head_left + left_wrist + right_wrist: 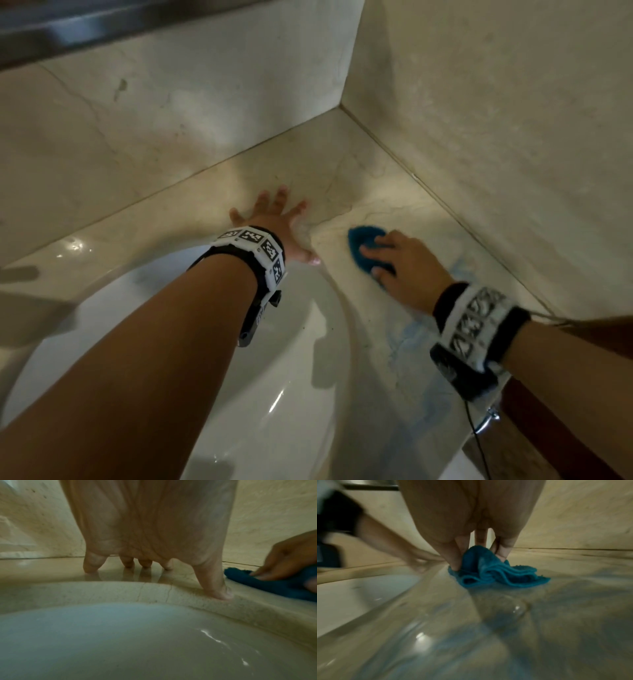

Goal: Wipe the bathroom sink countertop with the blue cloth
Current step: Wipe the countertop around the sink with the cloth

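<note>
In the head view, the left hand (274,226) is laid flat with fingers spread on the marble surface (346,178), just behind the rim of the white sink (308,342). The blue cloth (363,246) is pressed onto the surface by the right hand (404,263), near the corner where 2 walls meet. Bluish wet streaks are seen on the surface beside the right wrist.

In the left wrist view, the fingertips (91,566) are planted apart on the surface, the thumb set on the sink's edge; nothing is held. The cloth (274,585) is seen at the right.

In the right wrist view, the bunched cloth (488,569) is gripped between thumb and fingers (453,559) and lies on the wet surface.
</note>
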`<control>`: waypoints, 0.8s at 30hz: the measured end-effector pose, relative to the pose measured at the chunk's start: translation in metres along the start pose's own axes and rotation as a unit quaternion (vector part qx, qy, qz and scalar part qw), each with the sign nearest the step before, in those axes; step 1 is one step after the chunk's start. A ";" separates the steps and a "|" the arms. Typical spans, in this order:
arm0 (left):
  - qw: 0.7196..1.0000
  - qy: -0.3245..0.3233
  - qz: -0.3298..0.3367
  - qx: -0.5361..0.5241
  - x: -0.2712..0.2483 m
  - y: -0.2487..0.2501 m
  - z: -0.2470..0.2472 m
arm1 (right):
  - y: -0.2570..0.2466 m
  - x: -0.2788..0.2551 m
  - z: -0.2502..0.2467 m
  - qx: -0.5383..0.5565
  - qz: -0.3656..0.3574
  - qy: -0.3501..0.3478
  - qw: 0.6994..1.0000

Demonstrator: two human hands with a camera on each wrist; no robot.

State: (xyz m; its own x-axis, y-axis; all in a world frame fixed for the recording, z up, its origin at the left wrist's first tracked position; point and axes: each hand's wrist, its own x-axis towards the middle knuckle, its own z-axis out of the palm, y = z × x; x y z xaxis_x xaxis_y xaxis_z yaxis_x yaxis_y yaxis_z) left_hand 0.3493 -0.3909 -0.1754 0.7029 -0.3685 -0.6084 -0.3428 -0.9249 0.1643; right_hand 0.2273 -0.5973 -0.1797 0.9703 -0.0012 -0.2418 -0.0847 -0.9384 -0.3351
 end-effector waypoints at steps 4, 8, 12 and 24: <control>1.000 -0.004 0.000 -0.007 -0.002 0.001 0.000 | -0.005 -0.010 0.001 0.010 -0.048 -0.006 0.999; 1.000 -0.014 -0.005 -0.002 -0.002 0.002 -0.002 | 0.016 0.022 -0.011 0.026 0.029 0.043 0.998; 1.000 -0.016 -0.005 -0.001 0.000 0.001 -0.004 | 0.019 0.037 -0.011 0.016 0.121 0.076 0.990; 1.000 -0.013 -0.001 -0.003 -0.003 0.002 -0.005 | 0.036 0.039 -0.022 0.065 0.101 0.089 0.989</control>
State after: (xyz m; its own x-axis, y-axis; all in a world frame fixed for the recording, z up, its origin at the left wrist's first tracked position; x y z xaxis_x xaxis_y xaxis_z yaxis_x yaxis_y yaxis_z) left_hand 0.3495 -0.3926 -0.1691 0.6876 -0.3645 -0.6280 -0.3380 -0.9261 0.1676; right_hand 0.2673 -0.6388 -0.1809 0.9542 -0.2554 -0.1559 -0.2979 -0.8608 -0.4126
